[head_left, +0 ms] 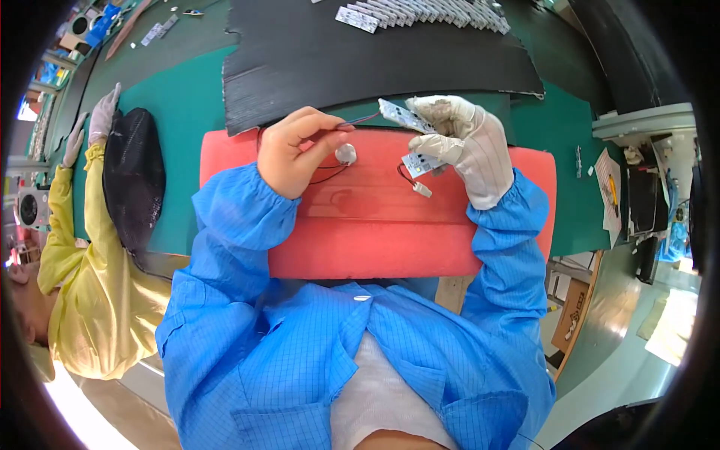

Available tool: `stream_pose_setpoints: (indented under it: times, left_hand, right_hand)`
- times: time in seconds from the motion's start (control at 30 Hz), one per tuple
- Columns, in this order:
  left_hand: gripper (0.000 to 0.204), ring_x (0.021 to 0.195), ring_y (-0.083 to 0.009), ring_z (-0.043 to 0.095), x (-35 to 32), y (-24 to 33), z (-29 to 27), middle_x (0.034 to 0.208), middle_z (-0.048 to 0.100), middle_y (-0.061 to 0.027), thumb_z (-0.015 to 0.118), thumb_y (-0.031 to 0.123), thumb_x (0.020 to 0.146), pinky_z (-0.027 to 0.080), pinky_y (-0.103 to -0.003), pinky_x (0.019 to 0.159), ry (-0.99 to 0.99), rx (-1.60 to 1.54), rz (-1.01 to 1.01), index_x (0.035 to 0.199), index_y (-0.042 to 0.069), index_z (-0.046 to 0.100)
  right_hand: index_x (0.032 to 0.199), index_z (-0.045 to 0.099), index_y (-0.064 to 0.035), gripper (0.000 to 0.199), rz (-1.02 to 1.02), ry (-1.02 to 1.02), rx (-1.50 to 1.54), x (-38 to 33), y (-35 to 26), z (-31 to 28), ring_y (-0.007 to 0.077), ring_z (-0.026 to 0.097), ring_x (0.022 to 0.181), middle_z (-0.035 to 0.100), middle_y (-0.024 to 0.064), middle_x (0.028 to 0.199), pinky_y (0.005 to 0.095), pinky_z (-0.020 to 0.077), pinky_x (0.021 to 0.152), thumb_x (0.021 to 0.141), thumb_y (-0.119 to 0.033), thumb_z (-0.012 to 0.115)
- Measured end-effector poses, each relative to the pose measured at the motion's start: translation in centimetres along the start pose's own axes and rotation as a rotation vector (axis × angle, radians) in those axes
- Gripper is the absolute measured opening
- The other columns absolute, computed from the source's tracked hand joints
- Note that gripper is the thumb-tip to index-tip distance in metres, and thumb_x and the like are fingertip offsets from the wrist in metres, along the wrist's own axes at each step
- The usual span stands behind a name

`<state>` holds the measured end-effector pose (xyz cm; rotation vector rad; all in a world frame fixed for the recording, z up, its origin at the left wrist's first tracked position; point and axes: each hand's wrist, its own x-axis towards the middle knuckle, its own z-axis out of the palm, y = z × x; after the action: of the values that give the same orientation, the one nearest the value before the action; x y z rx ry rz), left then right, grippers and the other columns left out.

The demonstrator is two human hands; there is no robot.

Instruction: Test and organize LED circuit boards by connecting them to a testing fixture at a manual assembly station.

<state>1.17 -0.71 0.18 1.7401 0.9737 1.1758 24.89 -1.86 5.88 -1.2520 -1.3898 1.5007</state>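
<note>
My bare left hand (298,150) pinches thin dark and red wires (363,120) between thumb and fingers. A small round silvery piece (346,154) shows just below its fingertips, with a dark wire looping beneath. The wires run right to a narrow white circuit board (403,115). My right hand (469,142), in a white glove, is closed around this board, tilted above the red pad. The lower end of a board (420,163) shows under the gloved thumb; fingers hide whether it is the same piece. From there a short wire with a white connector (422,190) hangs down.
Under my hands lies a red padded block (360,244) on a green tabletop (180,90). A black sheet (315,67) beyond bears a row of circuit boards (427,13). At left, a co-worker's gloved hand (103,116) is beside a black mesh-covered object (135,180). Paper with a pen (609,191) lies right.
</note>
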Motion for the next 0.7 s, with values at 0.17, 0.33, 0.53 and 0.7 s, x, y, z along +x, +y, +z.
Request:
stream_pose_setpoints:
  times: [0.17, 0.33, 0.53, 0.7]
  left_hand:
    - [0.013, 0.07, -0.0218, 0.06, -0.2, 1.1, 0.1, 0.078, 0.059, -0.0096, 0.068, 0.003, 0.075, 0.048, -0.029, 0.063, -0.104, 0.24, 0.069, 0.087, 0.0, 0.064]
    - [0.016, 0.07, -0.024, 0.058, -0.4, 0.8, 0.5, 0.078, 0.057, -0.0098, 0.069, 0.003, 0.074, 0.047, -0.03, 0.063, -0.11, 0.198, 0.021, 0.089, 0.001, 0.064]
    - [0.013, 0.07, -0.022, 0.06, -0.2, 0.9, 0.3, 0.079, 0.058, -0.0107, 0.068, 0.003, 0.076, 0.048, -0.027, 0.063, -0.107, 0.333, 0.198, 0.088, -0.002, 0.063]
    - [0.013, 0.074, -0.0188, 0.06, -0.2, 0.7, 0.2, 0.082, 0.059, -0.0104, 0.064, 0.001, 0.079, 0.048, -0.026, 0.067, -0.127, 0.349, 0.146, 0.091, -0.004, 0.063]
  right_hand:
    - [0.101, 0.062, -0.0004, 0.031, -0.442, 0.072, -0.344, 0.0, 1.3, -2.1, 0.0146, 0.061, 0.082, 0.064, 0.0086, 0.097, 0.0261, 0.0512, 0.068, 0.071, -0.008, 0.067]
    - [0.103, 0.06, 0.0043, 0.036, -0.415, 0.106, -0.395, 0.0, 0.7, -2.9, 0.0142, 0.061, 0.082, 0.065, 0.0102, 0.097, 0.0256, 0.0491, 0.072, 0.074, -0.016, 0.065]
    - [0.104, 0.061, 0.0025, 0.026, -0.715, -0.049, -0.754, 1.5, 4.5, -4.8, 0.0133, 0.063, 0.062, 0.064, 0.0136, 0.085, 0.0216, 0.051, 0.057, 0.086, -0.012, 0.049]
    - [0.106, 0.062, -0.0018, 0.03, -0.14, -0.12, -0.351, 1.9, 4.1, -4.2, 0.0138, 0.064, 0.066, 0.06, 0.013, 0.107, 0.0209, 0.0506, 0.057, 0.091, -0.021, 0.044]
